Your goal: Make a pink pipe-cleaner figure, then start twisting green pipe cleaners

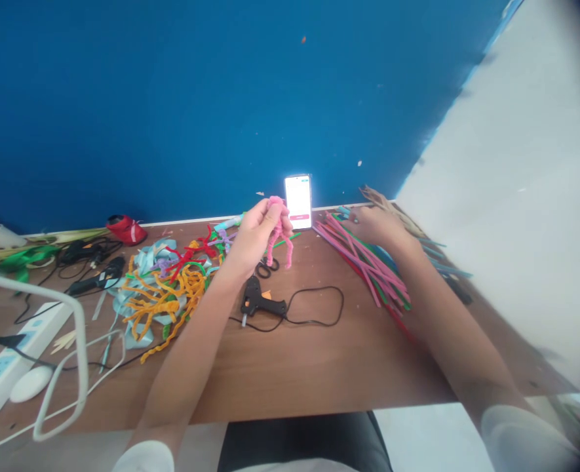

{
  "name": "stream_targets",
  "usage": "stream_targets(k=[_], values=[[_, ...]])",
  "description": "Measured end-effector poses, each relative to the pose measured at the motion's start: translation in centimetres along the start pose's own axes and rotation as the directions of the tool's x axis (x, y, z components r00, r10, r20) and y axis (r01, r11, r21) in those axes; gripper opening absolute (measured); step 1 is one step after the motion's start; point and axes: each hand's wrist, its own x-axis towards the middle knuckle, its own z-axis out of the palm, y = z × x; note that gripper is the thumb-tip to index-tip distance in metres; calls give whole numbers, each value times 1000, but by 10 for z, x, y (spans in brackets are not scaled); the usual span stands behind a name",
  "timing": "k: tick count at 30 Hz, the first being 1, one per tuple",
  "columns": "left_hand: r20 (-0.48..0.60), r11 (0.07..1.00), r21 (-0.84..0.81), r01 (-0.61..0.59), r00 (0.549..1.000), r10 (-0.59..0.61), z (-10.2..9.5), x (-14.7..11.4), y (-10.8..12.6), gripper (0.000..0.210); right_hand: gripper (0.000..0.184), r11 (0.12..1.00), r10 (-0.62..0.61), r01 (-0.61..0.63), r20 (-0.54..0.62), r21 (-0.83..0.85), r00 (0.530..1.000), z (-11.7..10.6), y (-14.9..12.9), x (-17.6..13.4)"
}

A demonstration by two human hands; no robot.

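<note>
My left hand (257, 236) is closed on a pink pipe-cleaner piece (276, 242), pinched at its looped top, with twisted legs hanging below the fingers. On the right, my right hand (375, 226) reaches over the far end of a pile of straight pipe cleaners (368, 265), mostly pink with some green, red and blue. Its fingers curl down among the far tips, and what they grip is too small to make out. Below my left hand lie a black glue gun (263, 301) with its cord and a pair of dark-handled scissors (267, 266).
A lit phone (298, 202) leans on the blue wall. Tangled orange pipe-cleaner pieces (172, 298), with red and purple ones, cover the table's left part. Further left are a white power strip (21, 357), a white tubular frame (80, 341), cables and a red item (126, 229).
</note>
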Motion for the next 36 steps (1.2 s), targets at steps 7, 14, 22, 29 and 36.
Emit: stream_targets(k=[7, 14, 22, 29, 36], values=[[162, 976, 210, 64, 982, -100, 6, -4, -7, 13, 24, 777, -330, 425, -274, 465, 903, -27, -38, -30], [246, 932, 356, -69, 969, -23, 11, -7, -8, 27, 21, 535, -529, 718, -487, 445, 695, -30, -67, -57], [217, 962, 273, -5, 975, -57, 12, -7, -11, 30, 18, 561, -495, 719, -530, 410, 688, -27, -69, -59], [224, 930, 368, -5, 971, -84, 8, -4, -18, 46, 15, 533, -324, 589, -497, 607, 805, -29, -72, -61], [226, 955, 295, 19, 970, -89, 16, -11, -11, 37, 23, 443, -330, 597, -498, 669, 802, -26, -74, -61]])
